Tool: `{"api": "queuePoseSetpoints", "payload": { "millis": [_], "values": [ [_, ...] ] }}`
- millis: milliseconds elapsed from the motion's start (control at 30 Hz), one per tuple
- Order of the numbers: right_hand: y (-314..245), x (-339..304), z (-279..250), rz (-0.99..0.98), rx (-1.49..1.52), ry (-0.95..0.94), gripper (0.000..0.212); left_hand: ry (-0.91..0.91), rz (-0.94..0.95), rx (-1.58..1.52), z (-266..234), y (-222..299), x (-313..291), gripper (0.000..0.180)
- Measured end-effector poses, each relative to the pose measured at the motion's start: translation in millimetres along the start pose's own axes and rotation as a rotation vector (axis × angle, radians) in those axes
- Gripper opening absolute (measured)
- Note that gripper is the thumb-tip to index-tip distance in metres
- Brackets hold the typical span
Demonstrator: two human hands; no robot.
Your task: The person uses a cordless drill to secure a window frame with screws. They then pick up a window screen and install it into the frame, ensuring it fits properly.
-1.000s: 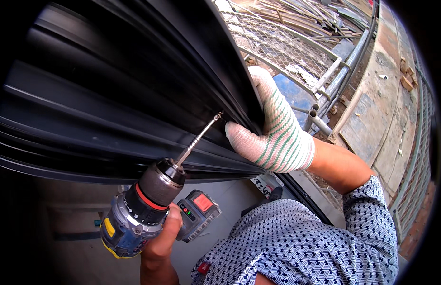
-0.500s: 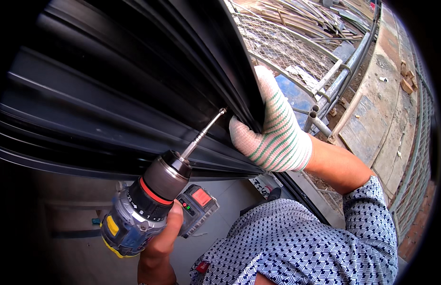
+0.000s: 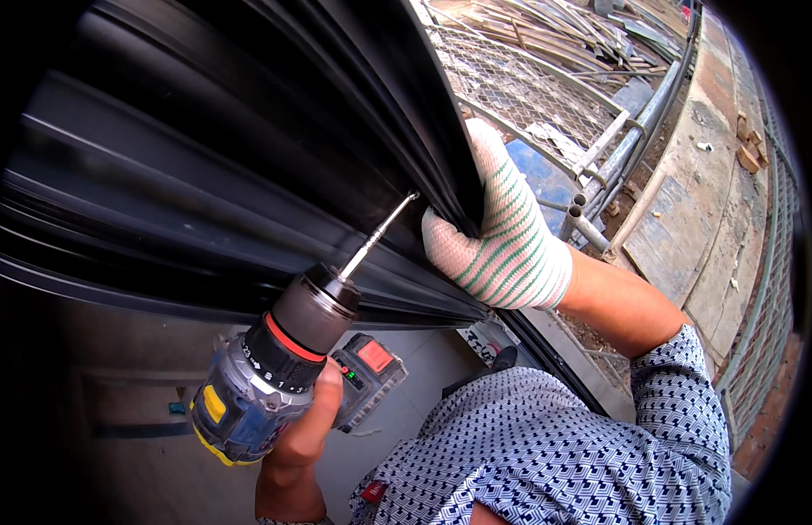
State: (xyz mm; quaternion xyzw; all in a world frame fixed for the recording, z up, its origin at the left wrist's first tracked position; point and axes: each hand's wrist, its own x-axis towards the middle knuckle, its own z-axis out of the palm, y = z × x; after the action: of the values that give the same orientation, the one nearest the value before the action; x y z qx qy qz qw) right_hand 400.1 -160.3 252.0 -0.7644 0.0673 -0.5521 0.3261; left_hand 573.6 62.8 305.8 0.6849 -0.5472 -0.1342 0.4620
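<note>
My left hand, bare, is closed around a cordless drill with a grey and dark blue body, yellow patches and an orange ring. Its handle and most of my fingers are hidden behind the body. A long silver bit slants up and right from the chuck. The tip lies against or just in front of a black ribbed profile; I cannot tell whether it touches. Close by, my right hand, in a white knit glove with green stripes, grips the profile's right edge. The thumb shows in front, and other fingers are partly hidden behind.
The drill's battery juts out right of my left hand. Beyond my right hand are metal pipes, a wire-mesh panel and a heap of scrap strips. Several broken bricks lie on the concrete strip at right.
The drill and my left hand have shifted slightly right and upward, the bit tip with them. My right hand has moved a little up and left, still gripping the profile.
</note>
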Motion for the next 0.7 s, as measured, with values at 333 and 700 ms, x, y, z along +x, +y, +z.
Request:
{"api": "queuePoseSetpoints", "payload": {
  "millis": [333, 700],
  "values": [
    [13.9, 1.7, 0.3, 0.115, 0.043, 0.052, 0.077, -0.013, -0.063, -0.106, 4.4, -25.4, 14.8, 0.035],
    [21.3, 11.1, 2.1, 0.049, -0.028, 0.117, 0.072, -0.042, 0.014, -0.092, 11.2, -32.3, 31.7, 0.024]
  ]
}}
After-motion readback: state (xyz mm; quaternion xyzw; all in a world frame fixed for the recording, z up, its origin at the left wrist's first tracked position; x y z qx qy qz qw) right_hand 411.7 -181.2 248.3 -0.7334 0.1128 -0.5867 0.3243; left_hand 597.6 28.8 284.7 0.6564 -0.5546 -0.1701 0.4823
